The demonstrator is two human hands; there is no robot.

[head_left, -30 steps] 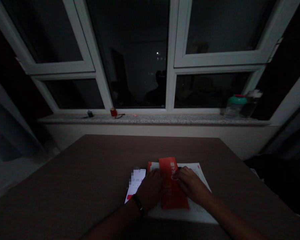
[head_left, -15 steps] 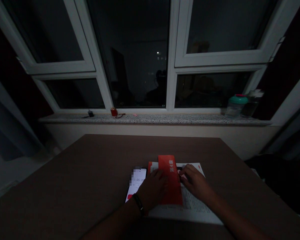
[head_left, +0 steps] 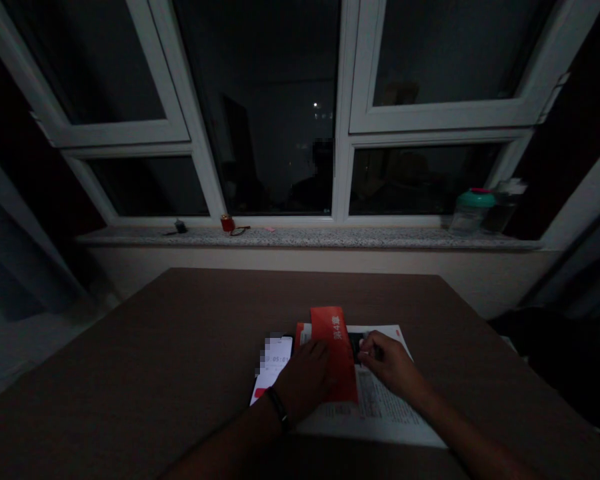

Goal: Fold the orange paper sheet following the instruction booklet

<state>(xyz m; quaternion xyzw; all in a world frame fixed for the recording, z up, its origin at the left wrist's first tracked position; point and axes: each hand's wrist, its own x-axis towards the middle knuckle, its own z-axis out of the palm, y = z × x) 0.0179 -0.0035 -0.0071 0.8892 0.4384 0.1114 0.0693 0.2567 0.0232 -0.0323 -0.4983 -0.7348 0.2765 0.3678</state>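
Note:
A long red paper strip (head_left: pixel 341 373) with white characters near its top lies across a printed page (head_left: pixel 380 407). My left hand (head_left: pixel 307 373), a dark band on its wrist, rests with fingers laid over the strip's left side. Just right of the strip, my right hand (head_left: pixel 387 360) hovers low over the page, thumb and fingers pinched together. Whatever sits between those fingertips, possibly a small pale thing, is too dim to make out. A dark patch on the page shows beside the fingertips. Partly behind my left wrist is a lit phone (head_left: pixel 275 363) displaying a timer.
The brown table (head_left: pixel 220 307) reaches toward a speckled windowsill (head_left: pixel 310 238). On the sill stand a small red jar (head_left: pixel 227 223), a little dark bottle (head_left: pixel 181 227) and a clear container with a teal lid (head_left: pixel 473 212). Dark cloth (head_left: pixel 540 360) hangs or lies at the right.
The red paper strip has shifted slightly left, together with my left hand's fingers. A gap now shows between its right edge and my right fingertips, uncovering more of the page.

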